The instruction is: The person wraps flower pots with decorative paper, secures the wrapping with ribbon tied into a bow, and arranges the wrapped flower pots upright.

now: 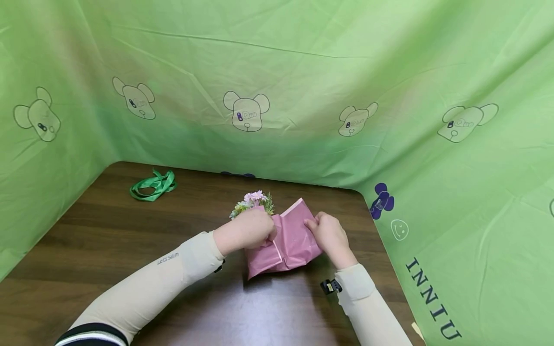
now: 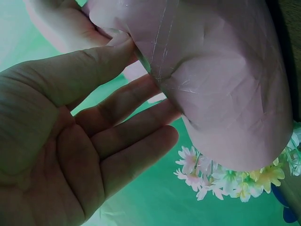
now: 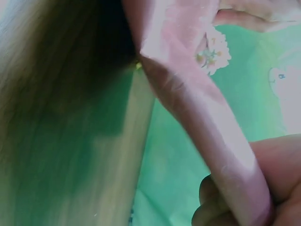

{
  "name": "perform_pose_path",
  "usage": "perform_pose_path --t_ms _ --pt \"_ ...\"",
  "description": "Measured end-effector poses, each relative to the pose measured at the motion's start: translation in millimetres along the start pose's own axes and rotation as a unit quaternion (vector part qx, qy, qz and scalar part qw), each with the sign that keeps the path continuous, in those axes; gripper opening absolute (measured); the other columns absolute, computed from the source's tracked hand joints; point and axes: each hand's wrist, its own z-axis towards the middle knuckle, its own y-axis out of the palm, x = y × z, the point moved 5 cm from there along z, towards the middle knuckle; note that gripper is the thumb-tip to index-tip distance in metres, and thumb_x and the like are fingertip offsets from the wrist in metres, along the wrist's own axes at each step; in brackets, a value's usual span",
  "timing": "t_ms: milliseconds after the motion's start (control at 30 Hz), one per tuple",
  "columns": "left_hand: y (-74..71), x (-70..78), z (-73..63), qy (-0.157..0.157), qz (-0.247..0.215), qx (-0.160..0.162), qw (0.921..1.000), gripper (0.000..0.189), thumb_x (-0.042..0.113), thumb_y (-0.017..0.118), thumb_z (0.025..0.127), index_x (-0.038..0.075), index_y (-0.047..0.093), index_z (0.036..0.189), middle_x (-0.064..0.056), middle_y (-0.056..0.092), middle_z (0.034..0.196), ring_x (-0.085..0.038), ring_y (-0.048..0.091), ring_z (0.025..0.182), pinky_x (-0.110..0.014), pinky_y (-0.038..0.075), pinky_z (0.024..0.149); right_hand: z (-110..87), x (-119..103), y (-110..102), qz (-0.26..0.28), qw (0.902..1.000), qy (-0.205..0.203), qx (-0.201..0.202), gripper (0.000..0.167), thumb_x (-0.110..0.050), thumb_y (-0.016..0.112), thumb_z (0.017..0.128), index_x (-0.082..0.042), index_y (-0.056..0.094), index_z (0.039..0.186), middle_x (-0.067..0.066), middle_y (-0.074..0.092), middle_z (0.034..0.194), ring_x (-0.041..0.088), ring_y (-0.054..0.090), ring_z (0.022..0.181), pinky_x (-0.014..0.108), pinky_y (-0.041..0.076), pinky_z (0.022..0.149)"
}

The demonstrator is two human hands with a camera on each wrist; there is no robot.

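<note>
Pink creased sheet paper (image 1: 296,235) is over the middle of the dark brown wood-grain surface (image 1: 195,206), with the person's left hand (image 1: 253,227) pinching one edge between thumb and fingers and the right hand (image 1: 331,236) gripping the right-hand edge. Pink, white and yellow flowers (image 1: 255,198) show beyond the paper (a loosely coiled, shiny green ribbon (image 1: 167,182) lies well apart, at back left).
</note>
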Motion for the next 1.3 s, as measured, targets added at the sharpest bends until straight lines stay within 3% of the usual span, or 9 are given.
perform_pose_path --t_ms 133,300,533,667,767,900,1000,1167,1300 --pt "1.7 0.4 0.9 0.000 0.006 0.004 1.0000 0.020 0.010 0.079 0.068 0.026 0.069 0.062 0.015 0.059 0.058 -0.011 0.054 0.054 -0.032 0.049 0.062 -1.9 -6 -5 0.007 0.9997 -0.020 -0.010 0.033 -0.047 0.063 0.099 -0.015 0.064 0.089 0.005 0.066 0.083 0.024 0.059 0.074 0.041 0.044 0.059" --pt "0.9 1.8 2.6 -0.001 0.010 0.005 0.9999 0.022 0.009 0.078 0.068 0.027 0.068 0.061 0.015 0.057 0.057 -0.011 0.047 0.052 -0.031 0.046 0.058 -3.1 -7 -5 0.049 0.9950 -0.057 -0.065 0.035 -0.041 0.059 0.102 -0.009 0.061 0.089 0.006 0.060 0.078 0.021 0.055 0.072 0.037 0.044 0.064" --pt "2.2 4.4 5.2 -0.022 0.013 -0.033 0.9991 0.018 0.016 0.082 0.075 0.030 0.073 0.068 0.014 0.064 0.063 -0.011 0.050 0.055 -0.029 0.044 0.055 -7.6 3 0 0.111 0.9829 -0.065 -0.132 0.042 -0.034 0.063 0.101 0.003 0.063 0.118 0.013 0.069 0.099 0.023 0.064 0.089 0.044 0.054 0.082" --pt "6.4 4.2 4.9 -0.033 0.002 -0.049 0.9982 0.017 0.016 0.083 0.077 0.029 0.074 0.071 0.014 0.066 0.068 -0.010 0.054 0.059 -0.026 0.044 0.051 -12.7 8 7 0.126 0.9771 -0.060 -0.161 0.042 -0.024 0.068 0.097 0.008 0.060 0.123 0.016 0.069 0.106 0.026 0.065 0.096 0.048 0.055 0.089" --pt "7.4 3.7 3.6 -0.037 -0.009 -0.054 0.9978 0.017 0.014 0.081 0.078 0.028 0.074 0.073 0.013 0.067 0.071 -0.011 0.057 0.063 -0.025 0.045 0.053 -17.2 14 13 0.161 0.9664 -0.045 -0.195 0.042 -0.017 0.071 0.092 0.009 0.058 0.123 0.016 0.068 0.106 0.025 0.065 0.096 0.046 0.055 0.089" --pt "7.2 2.5 0.6 -0.035 -0.025 -0.052 0.9977 0.013 0.020 0.083 0.081 0.028 0.074 0.075 0.012 0.067 0.075 -0.011 0.061 0.069 -0.025 0.047 0.055 -22.9 19 18 0.230 0.9398 -0.027 -0.251 0.041 -0.007 0.072 0.086 0.011 0.058 0.119 0.014 0.068 0.100 0.020 0.065 0.088 0.038 0.056 0.081" --pt "7.0 0.9 -1.8 -0.030 -0.038 -0.043 0.9979 0.012 0.023 0.084 0.081 0.027 0.074 0.075 0.012 0.068 0.076 -0.011 0.063 0.070 -0.025 0.049 0.057 -23.9 20 19 0.252 0.9333 -0.021 -0.255 0.032 -0.006 0.073 0.086 0.011 0.062 0.111 0.011 0.069 0.090 0.017 0.065 0.078 0.033 0.056 0.071" --pt "6.9 -2.5 -3.6 -0.032 -0.056 -0.034 0.9973 0.013 0.022 0.086 0.079 0.024 0.074 0.073 0.011 0.067 0.074 -0.012 0.062 0.070 -0.028 0.051 0.061 -22.5 21 16 0.231 0.9549 -0.016 -0.186 0.020 -0.011 0.072 0.091 0.006 0.065 0.096 0.006 0.062 0.078 0.015 0.058 0.071 0.029 0.049 0.062" --pt "7.4 -4.8 -1.5 -0.037 -0.067 -0.040 0.9963 0.014 0.017 0.084 0.077 0.023 0.073 0.072 0.010 0.065 0.071 -0.011 0.059 0.066 -0.027 0.052 0.062 -22.1 18 12 0.176 0.9768 -0.030 -0.118 0.019 -0.015 0.065 0.096 0.004 0.062 0.098 0.009 0.062 0.083 0.019 0.058 0.076 0.034 0.049 0.067"
